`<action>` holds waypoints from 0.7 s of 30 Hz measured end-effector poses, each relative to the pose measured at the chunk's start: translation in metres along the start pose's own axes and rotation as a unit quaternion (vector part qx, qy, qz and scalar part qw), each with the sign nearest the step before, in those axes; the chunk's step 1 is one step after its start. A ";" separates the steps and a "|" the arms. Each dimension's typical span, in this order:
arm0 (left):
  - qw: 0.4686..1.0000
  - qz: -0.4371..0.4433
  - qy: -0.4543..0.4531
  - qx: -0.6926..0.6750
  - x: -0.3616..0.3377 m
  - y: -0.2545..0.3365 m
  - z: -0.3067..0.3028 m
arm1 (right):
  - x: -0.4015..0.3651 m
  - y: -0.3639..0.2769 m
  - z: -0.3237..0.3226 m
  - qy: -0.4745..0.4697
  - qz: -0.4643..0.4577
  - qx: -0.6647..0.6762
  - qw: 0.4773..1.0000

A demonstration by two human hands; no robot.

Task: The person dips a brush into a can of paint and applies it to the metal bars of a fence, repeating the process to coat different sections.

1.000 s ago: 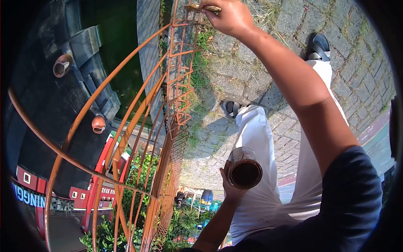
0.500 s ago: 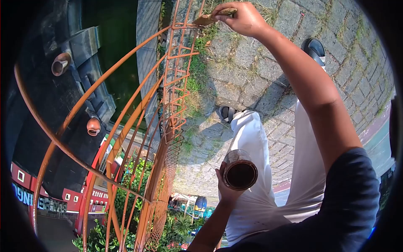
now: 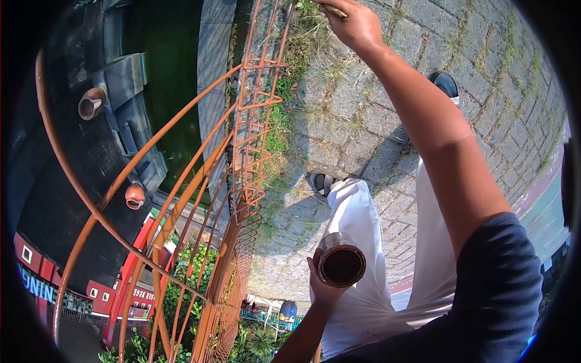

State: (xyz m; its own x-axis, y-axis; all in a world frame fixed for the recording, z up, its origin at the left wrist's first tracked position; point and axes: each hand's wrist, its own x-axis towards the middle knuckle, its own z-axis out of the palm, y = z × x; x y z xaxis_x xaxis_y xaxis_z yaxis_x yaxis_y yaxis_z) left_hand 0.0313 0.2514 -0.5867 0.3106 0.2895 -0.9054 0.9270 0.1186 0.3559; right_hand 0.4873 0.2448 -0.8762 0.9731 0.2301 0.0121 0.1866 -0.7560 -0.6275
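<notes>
My right hand (image 3: 357, 25) is stretched out at the top edge of the view, fingers closed round the handle of a paintbrush (image 3: 334, 11). The brush's far end is cut off by the frame edge, near an orange-brown metal fence (image 3: 259, 63). Lower down, my left hand (image 3: 327, 283) grips a clear container (image 3: 343, 264) in front of my white trousers. Dark brown liquid fills part of it, and its rim is stained brown.
Curved bars (image 3: 160, 134) of the fence bulge out to the left, over dark green water (image 3: 163, 72). Clay pots (image 3: 134, 196) sit beyond. Grey paving (image 3: 339, 115) with tufts of grass lies under my sandals (image 3: 324, 183). Green shrubs (image 3: 200, 266) grow behind the bars.
My right hand has shifted up towards the frame's top, taking the paintbrush partly out of view. My left hand and the container have moved slightly down and left; fence bars appear lower.
</notes>
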 end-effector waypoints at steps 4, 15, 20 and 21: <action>0.995 0.072 0.008 0.070 0.001 -0.020 -0.004 | -0.003 -0.004 -0.008 -0.138 -0.061 0.093 0.984; 0.994 0.089 0.004 0.060 0.005 -0.002 -0.002 | 0.028 -0.043 0.003 -0.067 -0.149 0.018 0.986; 0.999 0.045 -0.003 0.002 0.007 0.013 -0.001 | 0.048 -0.067 -0.041 -0.208 -0.060 0.095 0.972; 0.999 0.037 -0.004 -0.010 0.008 0.013 -0.001 | 0.047 -0.071 -0.037 -0.268 -0.029 0.198 0.942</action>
State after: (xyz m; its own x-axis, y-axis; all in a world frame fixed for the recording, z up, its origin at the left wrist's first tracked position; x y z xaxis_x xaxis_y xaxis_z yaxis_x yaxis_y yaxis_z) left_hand 0.0456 0.2561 -0.5888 0.3802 0.2898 -0.8783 0.8970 0.1161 0.4266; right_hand 0.5252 0.2866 -0.8029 0.7347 0.6211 -0.2729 0.0693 -0.4688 -0.8806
